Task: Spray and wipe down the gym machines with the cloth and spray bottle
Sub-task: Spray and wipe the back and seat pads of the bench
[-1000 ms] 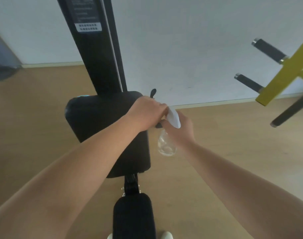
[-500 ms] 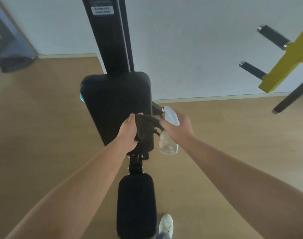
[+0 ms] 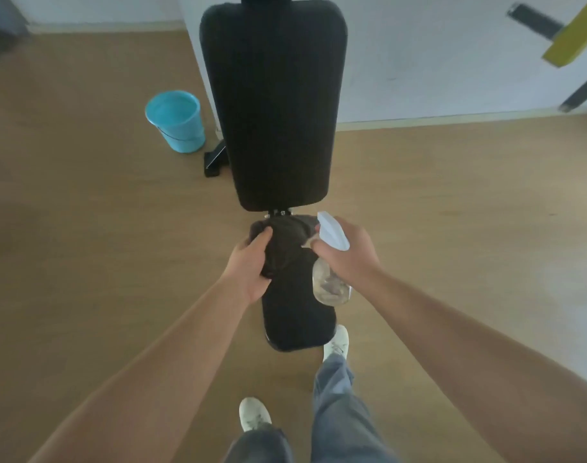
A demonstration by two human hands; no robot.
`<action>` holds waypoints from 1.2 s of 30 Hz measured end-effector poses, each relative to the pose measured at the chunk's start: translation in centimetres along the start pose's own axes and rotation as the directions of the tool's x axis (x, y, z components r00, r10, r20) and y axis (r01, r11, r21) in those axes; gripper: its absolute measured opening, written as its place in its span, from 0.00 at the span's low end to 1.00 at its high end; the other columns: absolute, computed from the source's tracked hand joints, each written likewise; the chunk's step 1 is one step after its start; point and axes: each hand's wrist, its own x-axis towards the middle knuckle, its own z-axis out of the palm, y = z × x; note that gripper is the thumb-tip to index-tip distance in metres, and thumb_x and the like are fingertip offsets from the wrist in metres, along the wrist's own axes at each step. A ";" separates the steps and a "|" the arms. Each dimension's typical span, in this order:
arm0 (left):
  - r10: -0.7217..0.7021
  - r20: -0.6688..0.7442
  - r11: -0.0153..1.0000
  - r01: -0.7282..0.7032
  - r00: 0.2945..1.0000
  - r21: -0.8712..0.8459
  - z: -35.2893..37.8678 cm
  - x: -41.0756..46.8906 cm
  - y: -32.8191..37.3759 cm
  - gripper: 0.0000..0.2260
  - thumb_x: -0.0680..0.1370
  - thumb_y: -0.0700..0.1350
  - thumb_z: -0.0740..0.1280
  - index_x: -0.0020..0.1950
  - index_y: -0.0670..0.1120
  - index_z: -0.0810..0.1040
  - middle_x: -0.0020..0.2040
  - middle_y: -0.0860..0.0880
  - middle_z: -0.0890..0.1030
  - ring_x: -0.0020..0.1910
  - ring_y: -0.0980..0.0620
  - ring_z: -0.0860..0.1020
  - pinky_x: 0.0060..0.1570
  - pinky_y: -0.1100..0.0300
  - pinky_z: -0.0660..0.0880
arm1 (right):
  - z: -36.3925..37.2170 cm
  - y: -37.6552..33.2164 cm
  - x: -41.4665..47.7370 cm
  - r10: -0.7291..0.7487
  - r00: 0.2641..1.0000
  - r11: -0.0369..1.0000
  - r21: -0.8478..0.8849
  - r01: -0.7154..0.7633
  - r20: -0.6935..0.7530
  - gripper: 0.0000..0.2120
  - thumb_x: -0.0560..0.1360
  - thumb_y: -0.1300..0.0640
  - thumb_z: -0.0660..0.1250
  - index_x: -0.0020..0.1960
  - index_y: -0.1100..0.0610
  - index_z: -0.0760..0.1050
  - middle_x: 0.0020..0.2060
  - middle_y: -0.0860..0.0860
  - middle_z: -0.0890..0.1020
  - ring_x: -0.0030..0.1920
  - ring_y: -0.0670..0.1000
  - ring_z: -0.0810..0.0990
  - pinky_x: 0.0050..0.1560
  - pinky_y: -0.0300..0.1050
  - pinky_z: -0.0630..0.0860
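Dark cloth [image 3: 285, 242]: bunched in the left hand [image 3: 250, 265], fingers curled round it, over the far end of the seat pad [image 3: 295, 322].
Spray bottle [image 3: 330, 285]: right hand [image 3: 347, 259] wrapped round its neck, just beside the cloth.
Back pad [image 3: 275, 105]: ahead, beyond both hands.
Bucket [image 3: 177, 120]: blue, floor left.

I read the back pad [image 3: 273, 105] as plain black, no pattern. Just below it the cloth [image 3: 285, 242] is dark charcoal, nearly lost against the equally black seat pad [image 3: 297, 315]. The spray bottle [image 3: 332, 233] beside it has a white head over a clear body. Left of the back pad, the bucket [image 3: 177, 120] is turquoise. The floor [image 3: 85, 228] is tan and the wall [image 3: 435, 61] pale grey-white. Up to the pad's right, a bar [image 3: 572, 38] shows yellow. Below it, the shoes [image 3: 337, 340] are white and the trousers [image 3: 338, 412] grey-blue.
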 end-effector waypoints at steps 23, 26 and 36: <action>-0.085 -0.257 0.996 0.078 0.963 -0.040 -7.3 11.4 -17.1 0.09 0.85 0.46 0.65 0.63 0.57 0.80 0.62 0.50 0.83 0.61 0.44 0.82 0.64 0.42 0.79 | 11.7 22.4 2.5 0.407 0.886 0.913 -0.071 -0.402 0.220 0.06 0.76 0.53 0.70 0.52 0.47 0.77 0.46 0.53 0.83 0.47 0.56 0.85 0.49 0.51 0.83; -0.033 -0.269 0.997 0.011 0.963 -0.081 -7.5 12.5 -18.2 0.09 0.85 0.45 0.65 0.59 0.57 0.81 0.62 0.49 0.83 0.61 0.44 0.83 0.62 0.42 0.80 | 12.2 24.1 2.9 0.438 0.869 0.899 -0.086 -0.430 0.228 0.15 0.74 0.52 0.70 0.61 0.52 0.80 0.46 0.56 0.84 0.42 0.53 0.82 0.49 0.51 0.83; 0.584 -0.054 0.550 -0.346 0.810 0.760 -9.2 14.5 -20.0 0.21 0.84 0.43 0.62 0.79 0.52 0.68 0.77 0.53 0.71 0.77 0.54 0.67 0.77 0.57 0.63 | 13.1 26.1 5.2 0.435 0.881 0.901 -0.080 -0.427 0.186 0.14 0.74 0.53 0.69 0.57 0.57 0.80 0.37 0.50 0.77 0.36 0.51 0.76 0.37 0.44 0.75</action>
